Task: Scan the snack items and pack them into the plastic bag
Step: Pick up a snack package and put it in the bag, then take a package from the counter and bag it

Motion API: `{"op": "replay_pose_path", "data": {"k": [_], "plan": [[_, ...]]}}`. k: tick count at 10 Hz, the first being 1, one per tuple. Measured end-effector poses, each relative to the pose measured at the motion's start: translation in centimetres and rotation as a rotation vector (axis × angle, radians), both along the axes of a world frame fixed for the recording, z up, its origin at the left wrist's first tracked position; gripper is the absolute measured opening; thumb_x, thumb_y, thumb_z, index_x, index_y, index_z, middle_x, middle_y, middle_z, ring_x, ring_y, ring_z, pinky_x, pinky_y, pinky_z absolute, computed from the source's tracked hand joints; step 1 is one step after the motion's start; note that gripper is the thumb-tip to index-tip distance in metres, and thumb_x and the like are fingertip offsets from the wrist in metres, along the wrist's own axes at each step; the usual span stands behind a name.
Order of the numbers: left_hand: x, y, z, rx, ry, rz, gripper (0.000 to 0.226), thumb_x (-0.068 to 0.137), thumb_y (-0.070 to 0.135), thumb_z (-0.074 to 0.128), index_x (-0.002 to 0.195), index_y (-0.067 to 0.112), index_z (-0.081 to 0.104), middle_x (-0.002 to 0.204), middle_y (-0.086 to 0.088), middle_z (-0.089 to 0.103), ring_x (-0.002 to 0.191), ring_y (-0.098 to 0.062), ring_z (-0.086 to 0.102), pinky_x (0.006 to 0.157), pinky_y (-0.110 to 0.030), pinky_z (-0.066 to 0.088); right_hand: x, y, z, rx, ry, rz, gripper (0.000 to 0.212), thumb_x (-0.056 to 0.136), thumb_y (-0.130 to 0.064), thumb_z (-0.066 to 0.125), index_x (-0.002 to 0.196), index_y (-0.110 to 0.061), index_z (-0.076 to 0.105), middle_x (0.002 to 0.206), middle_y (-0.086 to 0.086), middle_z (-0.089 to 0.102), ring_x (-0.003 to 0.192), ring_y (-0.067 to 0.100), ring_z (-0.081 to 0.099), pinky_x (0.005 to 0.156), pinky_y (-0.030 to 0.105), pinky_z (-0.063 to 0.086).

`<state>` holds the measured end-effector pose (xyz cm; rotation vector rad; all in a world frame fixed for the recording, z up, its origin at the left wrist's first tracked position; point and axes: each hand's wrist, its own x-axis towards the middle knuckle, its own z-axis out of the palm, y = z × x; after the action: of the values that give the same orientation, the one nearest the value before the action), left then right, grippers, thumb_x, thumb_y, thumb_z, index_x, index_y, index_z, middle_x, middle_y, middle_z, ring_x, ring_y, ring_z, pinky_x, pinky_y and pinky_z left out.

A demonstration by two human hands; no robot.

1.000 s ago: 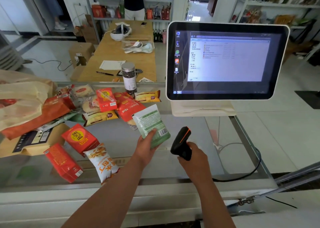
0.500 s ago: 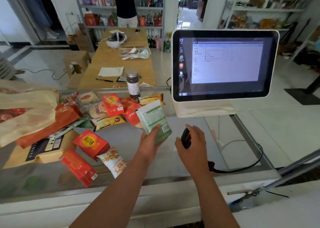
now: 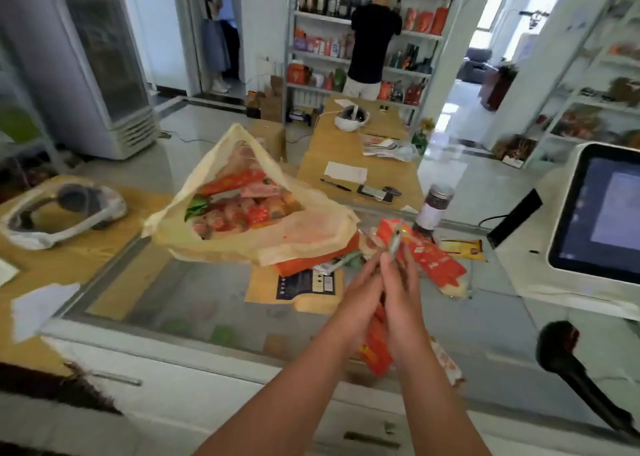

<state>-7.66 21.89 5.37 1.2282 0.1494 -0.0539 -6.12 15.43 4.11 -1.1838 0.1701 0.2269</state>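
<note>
Head view, left hand (image 3: 360, 294), right hand (image 3: 403, 303) pinching packet (image 3: 394, 242), beside plastic bag (image 3: 311, 229)

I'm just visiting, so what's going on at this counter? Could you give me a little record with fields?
Place: shop counter with a glass top
Hands: left hand and right hand together pinch a thin packet, seen edge-on
Bag: plastic bag open, snacks inside
Scanner: scanner lies at the right, untouched
Unpacked: red packets on the counter past the hands

Small shop interior, far shelves (image 3: 322, 45) stocked with bottles and packets, near glass checkout counter (image 3: 194, 296), till screen (image 3: 604, 210) right, handheld scanner (image 3: 557, 346) near right.
</note>
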Motion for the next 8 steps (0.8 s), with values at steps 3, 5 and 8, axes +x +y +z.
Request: {"op": "replay_pose_path", "data": {"k": [3, 5, 8], "plan": [[-3.3, 9.3, 3.2, 0.076, -0.051, 0.206, 0.028, 0.102, 0.022, 0.038, 0.118, 0.020, 0.060, 0.114, 0.013, 0.060, 0.105, 0.002, 0.054, 0.091, -0.016, 0.043, -2.2, 9.8, 2.5, 0.182, -0.106, -0.026, 0.040, 0.095, -0.013, 0.053, 0.132, -0.029, 0.051, 0.124, -0.001, 0.064, 0.108, 0.014, 0.063, 0.081, 0.029, 0.052], [-2.5, 12.7, 4.5, 0.301, -0.076, 0.584, 0.024, 0.079, 0.038, 0.049, 0.085, 0.024, 0.067, 0.087, 0.012, 0.067, 0.084, 0.000, 0.060, 0.076, -0.020, 0.046, -0.7, 8.9, 2.7, 0.218, 0.020, 0.096, 0.032, 0.092, -0.012, 0.053, 0.124, -0.013, 0.059, 0.109, 0.009, 0.071, 0.094, 0.025, 0.069, 0.070, 0.034, 0.056], [-1.0, 14.5, 10.2, 0.501, -0.036, 0.669, 0.064, 0.061, 0.080, 0.046, 0.089, 0.028, 0.070, 0.086, 0.008, 0.073, 0.080, -0.011, 0.068, 0.080, -0.037, 0.053, 2.3, 9.3, 2.5, -0.157, 0.094, 0.694, 0.017, 0.084, -0.010, 0.059, 0.089, -0.023, 0.069, 0.093, 0.011, 0.073, 0.094, 0.033, 0.068, 0.091, 0.055, 0.050]]}}
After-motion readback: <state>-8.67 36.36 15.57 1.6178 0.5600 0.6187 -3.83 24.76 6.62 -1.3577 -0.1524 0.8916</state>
